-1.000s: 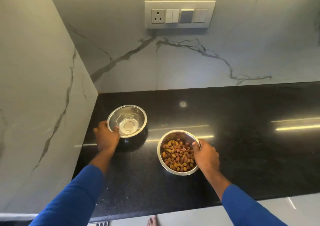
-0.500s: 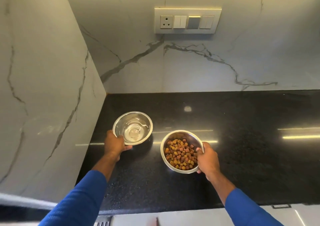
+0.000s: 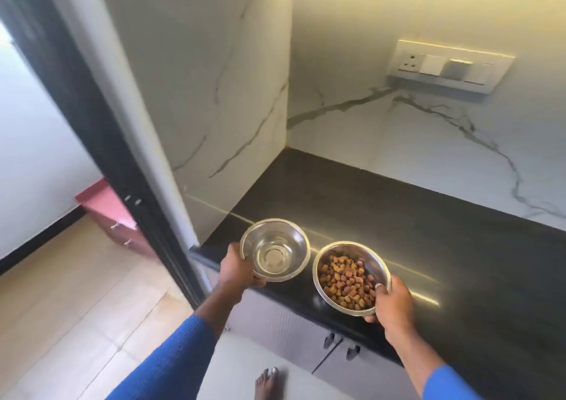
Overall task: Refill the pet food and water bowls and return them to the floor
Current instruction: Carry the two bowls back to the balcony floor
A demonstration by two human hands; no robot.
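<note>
Two round steel bowls are held up over the front edge of the black countertop (image 3: pixel 428 246). The water bowl (image 3: pixel 274 249) holds clear water, and my left hand (image 3: pixel 237 269) grips its left rim. The food bowl (image 3: pixel 350 278) is partly filled with brown and yellow kibble. My right hand (image 3: pixel 393 303) grips its right rim, thumb over the edge. Both bowls are off the counter and a small gap separates them.
A white marble side wall (image 3: pixel 214 93) ends at a black door frame (image 3: pixel 101 142) on the left. Beyond it lie a wooden floor (image 3: pixel 61 292) and a pink drawer unit (image 3: pixel 113 212). Grey cabinet doors (image 3: pixel 306 335) sit under the counter; my bare foot (image 3: pixel 268 382) stands below.
Both bowls have been lifted off the counter and drawn toward its front edge. My view has swung to the left, which brings the doorway and floor into sight.
</note>
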